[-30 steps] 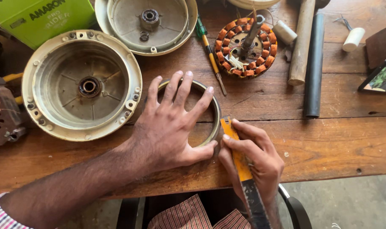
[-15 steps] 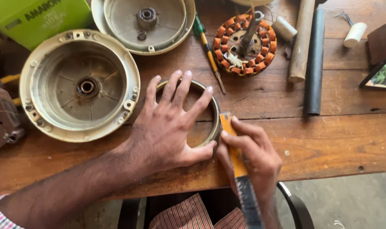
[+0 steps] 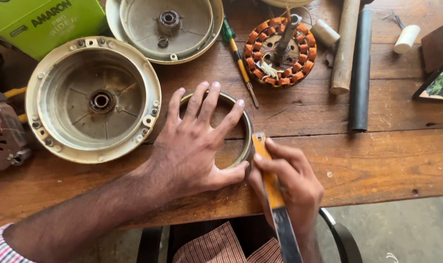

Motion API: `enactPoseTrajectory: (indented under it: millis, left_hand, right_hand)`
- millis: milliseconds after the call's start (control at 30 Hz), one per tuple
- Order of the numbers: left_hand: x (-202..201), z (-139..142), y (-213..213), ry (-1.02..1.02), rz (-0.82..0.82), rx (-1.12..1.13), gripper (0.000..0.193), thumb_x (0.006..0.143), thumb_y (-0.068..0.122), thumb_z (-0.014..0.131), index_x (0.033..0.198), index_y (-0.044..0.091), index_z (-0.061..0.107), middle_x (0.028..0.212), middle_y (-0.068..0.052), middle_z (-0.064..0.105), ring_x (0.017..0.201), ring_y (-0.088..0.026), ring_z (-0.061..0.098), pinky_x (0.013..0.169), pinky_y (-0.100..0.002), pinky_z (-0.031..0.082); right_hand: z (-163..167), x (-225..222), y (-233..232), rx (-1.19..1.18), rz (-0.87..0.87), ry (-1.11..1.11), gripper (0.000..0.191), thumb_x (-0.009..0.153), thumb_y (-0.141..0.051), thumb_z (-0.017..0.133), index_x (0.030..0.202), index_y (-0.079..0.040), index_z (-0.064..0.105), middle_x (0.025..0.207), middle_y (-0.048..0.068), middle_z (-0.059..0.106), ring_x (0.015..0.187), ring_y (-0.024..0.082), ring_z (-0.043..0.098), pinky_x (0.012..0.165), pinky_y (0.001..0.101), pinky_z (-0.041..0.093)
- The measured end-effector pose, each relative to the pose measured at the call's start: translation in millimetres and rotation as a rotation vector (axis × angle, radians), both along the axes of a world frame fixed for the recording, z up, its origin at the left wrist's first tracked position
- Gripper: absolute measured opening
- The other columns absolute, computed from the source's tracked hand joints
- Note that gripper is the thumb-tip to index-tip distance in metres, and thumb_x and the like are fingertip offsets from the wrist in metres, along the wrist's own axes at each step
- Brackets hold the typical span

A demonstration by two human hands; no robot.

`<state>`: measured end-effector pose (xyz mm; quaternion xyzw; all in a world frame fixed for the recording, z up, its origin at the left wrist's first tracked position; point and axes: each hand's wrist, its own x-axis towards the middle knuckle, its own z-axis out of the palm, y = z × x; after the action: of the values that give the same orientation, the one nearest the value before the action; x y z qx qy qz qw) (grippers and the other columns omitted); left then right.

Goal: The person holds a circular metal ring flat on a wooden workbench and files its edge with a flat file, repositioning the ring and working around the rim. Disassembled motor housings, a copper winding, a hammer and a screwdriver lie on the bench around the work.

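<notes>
Under the spread left hand, half-hidden metal ring; right hand fingers gripping flat tool.

I see two cream fan motor housings on the wooden workbench: the larger housing left, the shallower cover top. Copper-wound stator sits top centre, green-handled screwdriver just beside it. Wooden rod and black tube lie side by side right. Green box top left.
</notes>
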<state>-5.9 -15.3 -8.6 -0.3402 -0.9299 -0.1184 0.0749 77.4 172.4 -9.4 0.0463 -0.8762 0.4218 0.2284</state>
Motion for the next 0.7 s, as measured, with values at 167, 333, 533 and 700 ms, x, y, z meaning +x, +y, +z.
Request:
enactPoseTrajectory:
  millis: [167, 333, 533, 700]
  left_hand:
    - [1.3, -1.5, -0.5, 0.008, -0.013, -0.013, 0.106, 0.078, 0.08, 0.055, 0.153, 0.007, 0.036, 0.149, -0.038, 0.032, 0.143, -0.05, 0.027, 0.113, -0.071, 0.016]
    - [1.6, -1.9, 0.6, 0.019, -0.003, 0.007, 0.106, 0.079, 0.081, 0.056, 0.153, 0.007, 0.037, 0.149, -0.038, 0.033, 0.143, -0.05, 0.028, 0.113, -0.071, 0.015]
    - [1.1, 1.1, 0.1, 0.002, 0.001, 0.029, 0.105, 0.078, 0.078, 0.058, 0.153, 0.008, 0.038, 0.149, -0.036, 0.035, 0.144, -0.05, 0.029, 0.115, -0.07, 0.016]
    - [-0.2, 1.9, -0.4, 0.017, -0.002, 0.016, 0.106, 0.077, 0.079, 0.058, 0.153, 0.008, 0.039, 0.149, -0.037, 0.035, 0.143, -0.05, 0.029, 0.114, -0.07, 0.017]
  right_hand:
    - [1.9, -2.7, 1.0, 0.065, 0.003, -0.01, 0.024, 0.08, 0.001, 0.084, 0.101, -0.003, 0.075, 0.118, 0.019, 0.072, 0.107, 0.026, 0.075, 0.091, 0.0328, 0.059]
    - [2.0, -1.5, 0.1, 0.022, 0.014, 0.017, 0.025, 0.08, 0.0, 0.084, 0.102, -0.005, 0.075, 0.118, 0.019, 0.072, 0.108, 0.025, 0.075, 0.093, 0.031, 0.059]
    - [2.1, -1.4, -1.0, -0.043, 0.001, -0.017, 0.026, 0.08, -0.001, 0.084, 0.104, -0.005, 0.076, 0.118, 0.017, 0.072, 0.108, 0.024, 0.076, 0.093, 0.0309, 0.059]
    - [4.3, -0.4, -0.7, 0.03, 0.004, -0.016, 0.024, 0.081, -0.002, 0.083, 0.104, -0.004, 0.075, 0.117, 0.017, 0.073, 0.108, 0.025, 0.075, 0.093, 0.0314, 0.058]
